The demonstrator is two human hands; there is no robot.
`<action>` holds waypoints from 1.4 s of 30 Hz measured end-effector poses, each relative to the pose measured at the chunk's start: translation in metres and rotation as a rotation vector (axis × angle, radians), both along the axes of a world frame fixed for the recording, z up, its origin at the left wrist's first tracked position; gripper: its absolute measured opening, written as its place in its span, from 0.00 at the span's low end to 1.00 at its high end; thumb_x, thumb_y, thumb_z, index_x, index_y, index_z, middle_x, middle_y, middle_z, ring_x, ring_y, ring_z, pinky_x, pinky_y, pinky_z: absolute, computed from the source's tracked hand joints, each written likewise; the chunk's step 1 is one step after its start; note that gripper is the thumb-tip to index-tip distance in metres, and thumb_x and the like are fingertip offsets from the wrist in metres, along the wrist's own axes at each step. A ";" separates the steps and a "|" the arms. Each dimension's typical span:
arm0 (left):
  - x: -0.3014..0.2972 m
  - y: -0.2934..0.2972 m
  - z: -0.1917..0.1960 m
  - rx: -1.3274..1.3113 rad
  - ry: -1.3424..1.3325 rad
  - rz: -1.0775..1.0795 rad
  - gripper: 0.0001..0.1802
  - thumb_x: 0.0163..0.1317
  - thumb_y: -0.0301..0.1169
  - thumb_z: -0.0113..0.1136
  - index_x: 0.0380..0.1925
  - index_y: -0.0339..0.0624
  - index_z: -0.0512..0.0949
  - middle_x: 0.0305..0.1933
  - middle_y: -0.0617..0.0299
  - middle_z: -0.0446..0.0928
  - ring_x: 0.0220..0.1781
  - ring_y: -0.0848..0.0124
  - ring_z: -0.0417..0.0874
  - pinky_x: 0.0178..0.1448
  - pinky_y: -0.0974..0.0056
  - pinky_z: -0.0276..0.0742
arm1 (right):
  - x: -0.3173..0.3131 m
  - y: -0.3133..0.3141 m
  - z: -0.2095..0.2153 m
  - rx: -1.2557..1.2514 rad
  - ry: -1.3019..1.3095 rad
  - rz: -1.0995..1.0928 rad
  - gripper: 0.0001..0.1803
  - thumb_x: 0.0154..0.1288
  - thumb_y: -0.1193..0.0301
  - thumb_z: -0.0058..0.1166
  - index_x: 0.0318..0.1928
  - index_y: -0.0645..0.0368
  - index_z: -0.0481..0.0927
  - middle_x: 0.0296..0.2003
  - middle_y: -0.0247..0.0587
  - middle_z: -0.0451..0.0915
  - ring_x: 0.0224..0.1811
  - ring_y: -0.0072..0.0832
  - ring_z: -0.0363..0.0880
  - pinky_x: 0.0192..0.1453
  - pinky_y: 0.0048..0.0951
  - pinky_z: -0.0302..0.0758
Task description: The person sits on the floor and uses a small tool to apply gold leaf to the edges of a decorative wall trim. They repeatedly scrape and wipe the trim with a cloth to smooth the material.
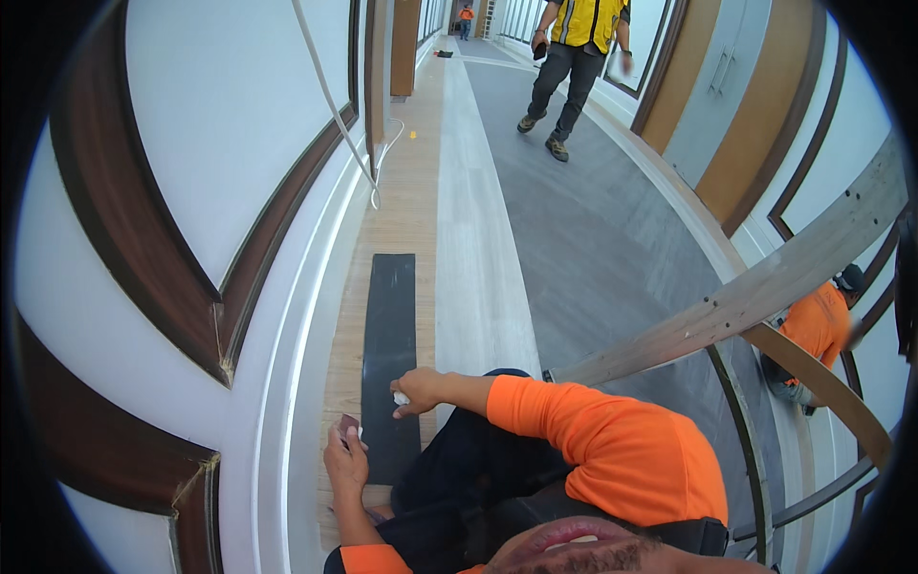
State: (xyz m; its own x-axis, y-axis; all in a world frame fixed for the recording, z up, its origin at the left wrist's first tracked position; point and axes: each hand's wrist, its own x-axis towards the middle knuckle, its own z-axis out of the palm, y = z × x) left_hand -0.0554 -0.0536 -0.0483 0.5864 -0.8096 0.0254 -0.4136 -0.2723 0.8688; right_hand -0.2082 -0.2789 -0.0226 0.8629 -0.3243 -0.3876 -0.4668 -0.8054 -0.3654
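Left hand: I see fingers curled round a small brownish piece.
Right hand: half-curled, gripping a white wad.
Dark strip: beneath the right hand, contact I can't tell.

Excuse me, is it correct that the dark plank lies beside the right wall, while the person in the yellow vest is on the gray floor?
Not quite: the head view shows the dark plank beside the left wall. The person in the yellow vest is on the gray floor.
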 end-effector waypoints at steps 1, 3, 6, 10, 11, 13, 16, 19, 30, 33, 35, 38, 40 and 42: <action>0.002 0.001 0.002 -0.012 0.017 0.034 0.19 0.80 0.40 0.51 0.55 0.34 0.77 0.26 0.54 0.83 0.28 0.62 0.85 0.40 0.56 0.80 | 0.001 0.000 0.003 0.000 0.004 -0.004 0.36 0.69 0.42 0.61 0.60 0.62 0.81 0.47 0.58 0.87 0.54 0.55 0.86 0.59 0.51 0.80; 0.003 0.003 0.007 -0.039 0.054 0.109 0.16 0.80 0.38 0.52 0.52 0.34 0.76 0.26 0.55 0.82 0.28 0.66 0.84 0.38 0.59 0.80 | 0.006 0.007 0.006 0.034 -0.002 -0.038 0.37 0.72 0.40 0.55 0.61 0.63 0.81 0.47 0.60 0.87 0.54 0.56 0.85 0.60 0.52 0.80; 0.006 0.001 0.006 -0.026 0.053 0.096 0.16 0.80 0.38 0.52 0.52 0.35 0.77 0.26 0.54 0.82 0.28 0.64 0.85 0.39 0.58 0.80 | 0.007 0.005 -0.003 0.049 -0.014 -0.081 0.37 0.74 0.41 0.50 0.61 0.64 0.81 0.47 0.62 0.87 0.54 0.57 0.85 0.61 0.53 0.79; 0.003 0.003 0.009 -0.006 0.007 0.022 0.16 0.79 0.39 0.53 0.52 0.37 0.78 0.27 0.52 0.83 0.31 0.58 0.87 0.41 0.54 0.80 | 0.007 -0.004 -0.021 0.062 -0.038 -0.058 0.31 0.74 0.49 0.50 0.61 0.63 0.80 0.48 0.62 0.87 0.54 0.58 0.85 0.61 0.54 0.79; 0.001 0.005 0.009 0.010 0.000 0.004 0.16 0.78 0.39 0.53 0.52 0.38 0.78 0.29 0.51 0.84 0.32 0.55 0.88 0.43 0.52 0.81 | 0.005 -0.003 -0.024 0.054 -0.023 -0.058 0.30 0.73 0.51 0.50 0.61 0.62 0.80 0.48 0.62 0.87 0.54 0.58 0.85 0.61 0.54 0.79; 0.005 0.006 0.011 0.008 -0.022 0.007 0.15 0.78 0.39 0.54 0.50 0.38 0.79 0.29 0.50 0.85 0.33 0.53 0.88 0.44 0.52 0.81 | 0.005 0.000 -0.024 0.026 -0.006 -0.047 0.27 0.71 0.55 0.51 0.61 0.61 0.80 0.48 0.62 0.87 0.54 0.58 0.84 0.60 0.54 0.79; 0.004 0.004 0.004 -0.012 -0.042 0.024 0.14 0.77 0.37 0.56 0.45 0.35 0.80 0.27 0.51 0.83 0.31 0.58 0.87 0.41 0.55 0.81 | 0.001 -0.003 -0.030 -0.025 -0.004 0.001 0.23 0.67 0.65 0.55 0.61 0.59 0.81 0.47 0.59 0.87 0.53 0.55 0.85 0.58 0.52 0.80; 0.010 0.001 -0.006 -0.004 -0.040 0.040 0.14 0.77 0.38 0.56 0.45 0.36 0.81 0.28 0.51 0.84 0.32 0.57 0.87 0.42 0.54 0.81 | 0.001 -0.003 -0.033 -0.049 0.008 0.051 0.22 0.65 0.70 0.56 0.60 0.59 0.82 0.47 0.57 0.87 0.54 0.54 0.85 0.57 0.51 0.80; -0.009 0.025 0.008 0.011 -0.106 0.127 0.17 0.77 0.40 0.55 0.52 0.36 0.80 0.31 0.49 0.86 0.36 0.53 0.89 0.47 0.51 0.81 | -0.011 0.046 0.061 -0.119 -0.165 0.070 0.18 0.67 0.73 0.59 0.57 0.60 0.83 0.48 0.56 0.86 0.54 0.53 0.85 0.55 0.50 0.81; -0.023 0.026 0.039 -0.053 -0.139 0.133 0.18 0.78 0.41 0.54 0.54 0.37 0.80 0.33 0.49 0.87 0.38 0.52 0.90 0.48 0.50 0.81 | -0.028 0.065 0.099 -0.111 -0.318 0.062 0.18 0.71 0.71 0.57 0.59 0.60 0.81 0.51 0.57 0.84 0.54 0.54 0.84 0.57 0.51 0.79; -0.036 0.024 0.060 -0.073 -0.124 0.136 0.19 0.78 0.41 0.54 0.55 0.37 0.80 0.33 0.49 0.87 0.39 0.51 0.90 0.49 0.50 0.81 | -0.045 0.077 0.126 -0.081 -0.406 0.063 0.17 0.72 0.71 0.57 0.59 0.59 0.81 0.52 0.57 0.84 0.54 0.55 0.84 0.57 0.52 0.79; -0.045 0.019 0.070 -0.134 -0.166 0.112 0.20 0.79 0.40 0.54 0.57 0.35 0.79 0.33 0.52 0.85 0.35 0.61 0.87 0.45 0.56 0.81 | -0.057 0.083 0.137 -0.037 -0.464 0.065 0.17 0.73 0.71 0.55 0.59 0.60 0.81 0.51 0.56 0.84 0.53 0.55 0.84 0.57 0.52 0.79; -0.049 0.016 0.068 -0.159 -0.172 0.103 0.20 0.79 0.40 0.53 0.57 0.34 0.79 0.33 0.52 0.85 0.34 0.61 0.87 0.44 0.57 0.81 | -0.056 0.077 0.129 -0.051 -0.440 0.063 0.17 0.74 0.71 0.54 0.60 0.61 0.80 0.52 0.56 0.83 0.53 0.56 0.83 0.57 0.52 0.78; -0.047 0.017 0.061 -0.168 -0.140 0.115 0.20 0.79 0.40 0.53 0.57 0.36 0.79 0.34 0.48 0.87 0.38 0.54 0.90 0.47 0.53 0.82 | -0.053 0.067 0.116 -0.048 -0.413 0.050 0.17 0.74 0.71 0.54 0.60 0.61 0.80 0.52 0.56 0.83 0.54 0.56 0.83 0.58 0.52 0.78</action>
